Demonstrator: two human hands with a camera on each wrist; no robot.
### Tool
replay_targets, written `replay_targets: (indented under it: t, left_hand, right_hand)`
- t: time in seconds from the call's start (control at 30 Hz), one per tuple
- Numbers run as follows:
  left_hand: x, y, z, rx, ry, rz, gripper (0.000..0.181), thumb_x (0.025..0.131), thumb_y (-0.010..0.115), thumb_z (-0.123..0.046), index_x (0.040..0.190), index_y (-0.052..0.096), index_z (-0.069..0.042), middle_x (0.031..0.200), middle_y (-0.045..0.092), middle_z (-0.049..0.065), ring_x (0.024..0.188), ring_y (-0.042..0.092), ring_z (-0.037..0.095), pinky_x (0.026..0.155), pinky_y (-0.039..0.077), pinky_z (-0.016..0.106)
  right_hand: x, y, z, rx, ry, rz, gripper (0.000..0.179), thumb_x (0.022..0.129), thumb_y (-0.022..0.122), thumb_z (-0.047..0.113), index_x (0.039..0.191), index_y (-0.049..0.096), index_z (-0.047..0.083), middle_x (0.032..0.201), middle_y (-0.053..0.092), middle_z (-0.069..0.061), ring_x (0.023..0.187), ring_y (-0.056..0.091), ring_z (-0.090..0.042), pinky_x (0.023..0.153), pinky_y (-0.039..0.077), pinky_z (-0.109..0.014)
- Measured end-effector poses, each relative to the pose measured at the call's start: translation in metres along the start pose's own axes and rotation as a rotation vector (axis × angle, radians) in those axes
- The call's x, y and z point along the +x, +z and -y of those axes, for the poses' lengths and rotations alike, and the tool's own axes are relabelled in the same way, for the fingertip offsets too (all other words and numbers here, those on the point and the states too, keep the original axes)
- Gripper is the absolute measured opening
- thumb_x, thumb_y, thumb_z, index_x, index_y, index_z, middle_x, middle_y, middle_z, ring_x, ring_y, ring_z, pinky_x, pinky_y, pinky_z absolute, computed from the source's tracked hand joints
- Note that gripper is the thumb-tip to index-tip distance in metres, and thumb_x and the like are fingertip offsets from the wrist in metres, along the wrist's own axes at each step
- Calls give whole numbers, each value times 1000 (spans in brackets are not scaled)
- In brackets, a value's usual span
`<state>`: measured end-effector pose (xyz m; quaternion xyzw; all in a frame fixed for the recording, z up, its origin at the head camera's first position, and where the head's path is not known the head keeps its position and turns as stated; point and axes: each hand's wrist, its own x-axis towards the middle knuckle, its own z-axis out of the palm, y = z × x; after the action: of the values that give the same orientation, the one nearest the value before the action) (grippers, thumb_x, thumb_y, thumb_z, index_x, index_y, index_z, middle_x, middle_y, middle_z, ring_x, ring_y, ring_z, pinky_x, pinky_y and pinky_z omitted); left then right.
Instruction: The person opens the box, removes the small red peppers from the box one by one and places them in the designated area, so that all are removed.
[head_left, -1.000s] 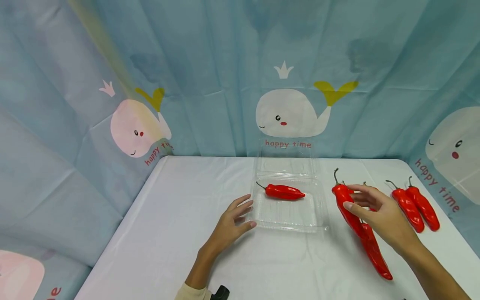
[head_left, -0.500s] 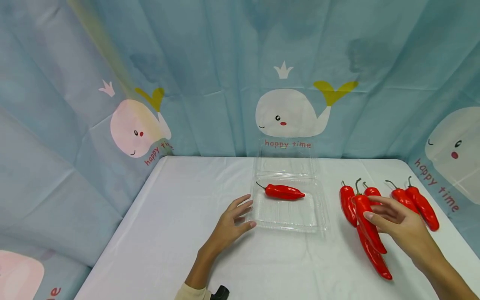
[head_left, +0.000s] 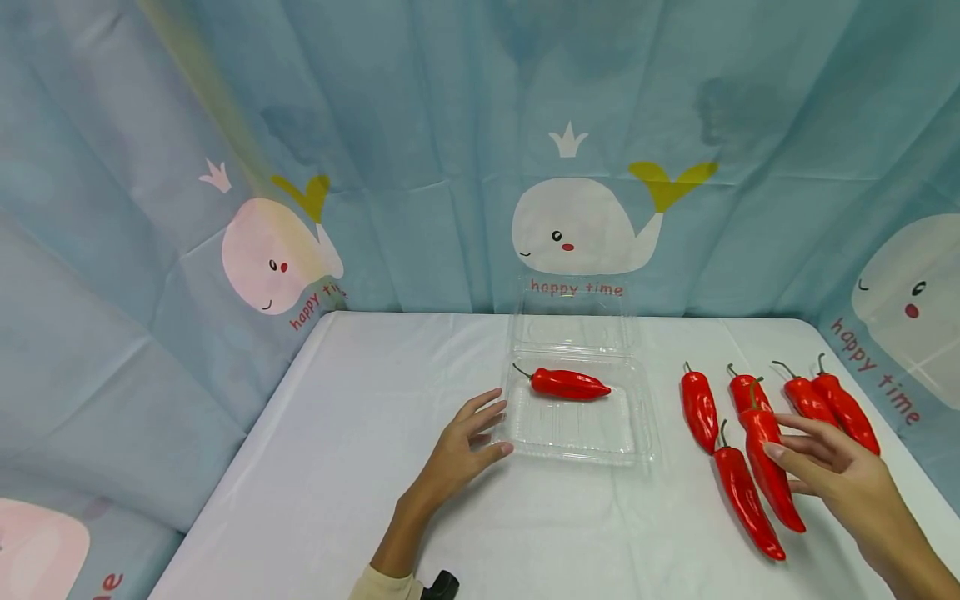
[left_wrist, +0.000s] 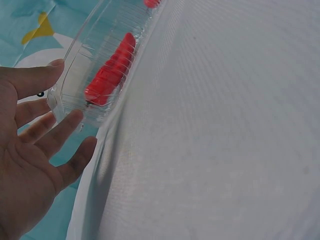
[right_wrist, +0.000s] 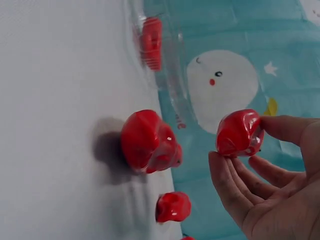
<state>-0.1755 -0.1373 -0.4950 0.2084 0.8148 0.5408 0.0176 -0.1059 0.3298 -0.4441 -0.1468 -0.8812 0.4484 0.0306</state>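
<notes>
My right hand (head_left: 843,475) pinches a long red chili pepper (head_left: 771,467) between thumb and fingers, raised off the table in the right wrist view. Beside it lies another red pepper (head_left: 746,504) on the white cloth. My left hand (head_left: 465,450) is at the left side of a clear plastic clamshell box (head_left: 637,433), fingers spread and loosely bent at its edge; whether they touch it I cannot tell. The box's lid (head_left: 573,332) stands open at the back. Inside the box, one red pepper (head_left: 568,384) lies crosswise.
More red peppers lie at the right: one at the left of that group (head_left: 699,410), one behind the held pepper (head_left: 744,390), and a pair near the table's right edge, partly behind my right hand (head_left: 847,408). A blue curtain (head_left: 420,242) hangs behind the white-covered table (head_left: 337,433).
My right hand has moved right and toward me, carrying the pepper away from the box side of the group. The left hand and the box stay where they were.
</notes>
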Motion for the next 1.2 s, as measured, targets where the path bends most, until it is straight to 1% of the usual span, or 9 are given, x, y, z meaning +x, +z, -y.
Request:
replay_targets:
  t: [0.03,0.07,0.13,0.37,0.57,0.67,0.87,1.07,1.2]
  left_hand:
    - [0,0,0,-1,0,1,63,96,80,-16,153,56,-2,168,40,10,142,58,31,108,55,50]
    - [0,0,-1,-1,-2,3,63,96,80,-16,153,55,-3,168,40,10,142,58,30,108,55,50]
    - [0,0,-1,-1,-6,4,64,96,80,-15,153,55,-3,168,40,8,143,57,28,109,55,50]
    - [0,0,-2,3,-13,6,64,95,80,-14,153,55,-4,168,40,7,144,56,27,109,55,49]
    - [0,-1,-2,0,-16,4,64,95,80,-14,154,55,-4,168,40,8,144,56,28,109,55,50]
    - [0,-1,-2,-7,-21,8,64,96,79,-14,154,55,-4,168,40,7,144,56,27,110,54,50]
    - [0,-1,-1,-11,-25,11,64,96,79,-15,154,54,-4,168,39,7,144,56,26,110,54,50]
    - [1,-1,-1,-6,-22,6,64,96,79,-16,154,55,-4,168,40,7,144,56,26,109,55,50]
    - [1,0,-1,-8,-18,4,64,96,79,-16,154,55,-3,168,40,7,144,56,27,109,55,51]
  right_hand:
    - [0,0,-1,-12,15,-1,75,103,68,42,158,39,0,133,64,-30,81,54,22,67,65,-29]
    - [-1,0,-3,-23,27,0,76,104,67,42,159,38,-1,140,57,-37,81,53,22,67,65,-29]
    - [-1,-1,-6,-38,62,1,77,105,64,43,160,35,-2,145,51,-40,81,51,23,66,65,-29]
    - [-3,-3,-19,-44,194,28,82,105,62,47,163,30,-2,149,46,-40,82,55,14,71,67,-37]
    - [-3,-6,-28,-72,270,38,82,105,61,48,163,29,-1,149,47,-40,81,60,6,72,67,-40]
    - [-4,-6,-33,-92,302,30,83,104,63,48,162,30,-2,145,50,-41,80,63,2,71,67,-41]
    - [-4,-6,-46,-115,337,36,87,102,67,49,159,30,-5,136,56,-42,78,67,-9,70,67,-42]
    - [-3,-8,-55,-128,355,51,88,101,67,48,159,29,-6,137,54,-43,77,68,-12,69,67,-42]
    - [-4,-9,-56,-139,363,52,88,101,69,47,158,29,-7,138,51,-45,77,68,-16,70,67,-45]
